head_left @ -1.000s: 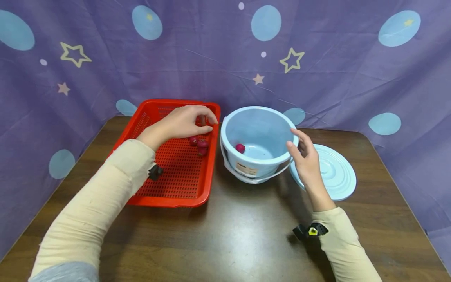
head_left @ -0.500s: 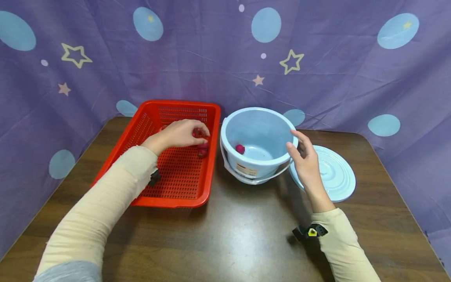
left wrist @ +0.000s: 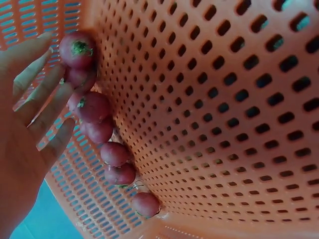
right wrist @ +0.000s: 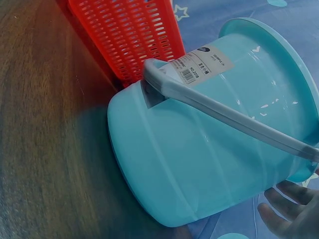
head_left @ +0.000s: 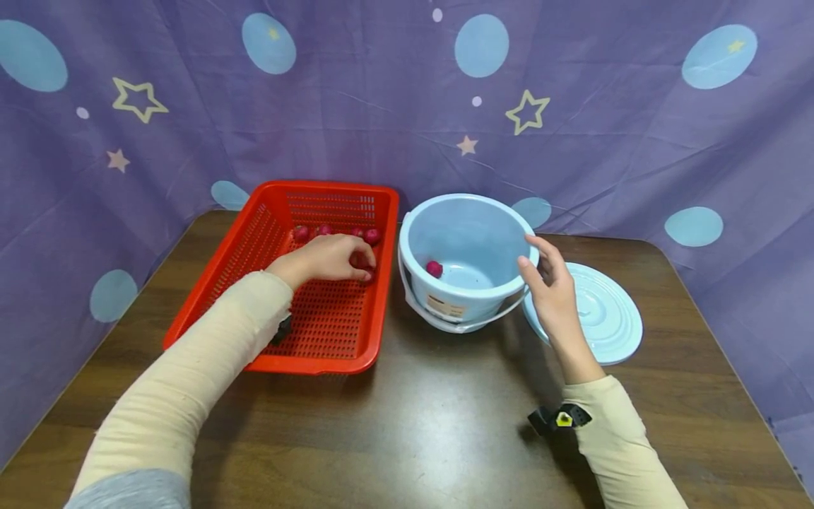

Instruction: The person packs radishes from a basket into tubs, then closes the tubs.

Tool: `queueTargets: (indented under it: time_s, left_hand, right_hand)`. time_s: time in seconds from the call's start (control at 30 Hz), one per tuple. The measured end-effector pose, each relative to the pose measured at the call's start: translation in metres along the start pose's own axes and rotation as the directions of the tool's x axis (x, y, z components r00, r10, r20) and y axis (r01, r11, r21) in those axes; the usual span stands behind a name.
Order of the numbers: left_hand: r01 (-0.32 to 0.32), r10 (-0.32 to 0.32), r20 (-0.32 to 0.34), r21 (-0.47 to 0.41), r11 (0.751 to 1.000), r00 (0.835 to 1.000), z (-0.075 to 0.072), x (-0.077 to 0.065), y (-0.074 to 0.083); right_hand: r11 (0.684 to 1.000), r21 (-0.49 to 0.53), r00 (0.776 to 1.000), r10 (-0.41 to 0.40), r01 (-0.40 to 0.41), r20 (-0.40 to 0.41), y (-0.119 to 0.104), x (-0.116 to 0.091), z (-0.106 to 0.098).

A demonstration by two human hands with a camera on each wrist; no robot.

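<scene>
My left hand (head_left: pixel 331 258) reaches down into the red plastic basket (head_left: pixel 378 332), fingers spread beside a row of radishes. In the left wrist view, the radishes (left wrist: pixel 94 107) lie along the basket's perforated wall. The fingertips are close to the top radish (left wrist: pixel 77 49), and no radish is clearly pinched. A light blue bucket (head_left: pixel 467 230) stands to the right of the basket, with one radish (head_left: pixel 434 268) on its bottom. On the bucket's right rim, my right hand (head_left: pixel 553 304) holds on with thumb and index finger; its other fingers hang outside the wall.
Right of the bucket, partly behind my right hand, a round light blue lid (head_left: pixel 604 311) lies on the wooden table (head_left: pixel 439 424). The bucket's handle (right wrist: pixel 214 107) hangs down at the front. A purple curtain (head_left: pixel 407 92) closes off the back.
My left hand has moved down and slightly left into the basket, from above its right edge to the radishes. My right hand and the bucket have stayed in place.
</scene>
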State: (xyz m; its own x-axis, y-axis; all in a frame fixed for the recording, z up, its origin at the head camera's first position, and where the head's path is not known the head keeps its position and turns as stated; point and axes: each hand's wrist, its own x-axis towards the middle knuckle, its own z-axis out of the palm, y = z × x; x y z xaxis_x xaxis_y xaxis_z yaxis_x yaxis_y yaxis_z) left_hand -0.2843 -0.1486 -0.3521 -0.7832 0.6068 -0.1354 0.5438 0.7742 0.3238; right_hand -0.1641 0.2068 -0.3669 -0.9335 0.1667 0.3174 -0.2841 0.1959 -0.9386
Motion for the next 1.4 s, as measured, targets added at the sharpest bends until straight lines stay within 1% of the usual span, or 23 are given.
queueTargets:
  time_s: [0.13,0.37,0.6,0.73,0.87,1.1,1.27,1.4]
  left_hand:
    - [-0.014,0.014,-0.002,0.027,1.0,1.0,0.002,0.001,0.0]
    - [-0.004,0.004,-0.005,0.076,0.997,1.0,0.005,0.001,-0.003]
    - [-0.006,0.008,-0.018,0.108,0.994,1.0,0.007,0.001,-0.003]
    - [-0.009,0.01,-0.006,0.138,0.99,1.0,0.009,0.001,-0.001]
    - [-0.03,0.032,-0.006,0.173,0.985,0.999,0.012,0.001,-0.001]
    - [-0.068,0.075,-0.024,0.219,0.973,0.997,0.015,0.002,-0.005]
    - [-0.085,0.093,-0.031,0.214,0.973,0.995,0.011,0.002,-0.006]
    - [-0.084,0.09,-0.031,0.168,0.982,0.995,0.005,0.0,-0.005]
  right_hand:
    - [1.0,-0.012,1.0,0.0,0.0,-0.002,0.0,0.001,0.0]
    - [1.0,-0.011,1.0,0.003,-0.003,0.006,0.0,0.001,-0.001]
    - [1.0,-0.023,1.0,0.006,-0.006,0.009,0.0,0.0,-0.001]
    - [1.0,-0.02,1.0,0.013,-0.013,0.012,0.0,0.0,-0.001]
    - [1.0,-0.021,1.0,0.019,-0.019,0.013,0.0,-0.001,-0.001]
    - [1.0,-0.023,1.0,0.011,-0.011,0.015,0.002,-0.001,-0.001]
    - [1.0,-0.026,1.0,0.006,-0.006,0.01,0.002,-0.001,-0.001]
    - [1.0,-0.028,1.0,0.0,0.0,0.006,0.002,0.0,-0.001]
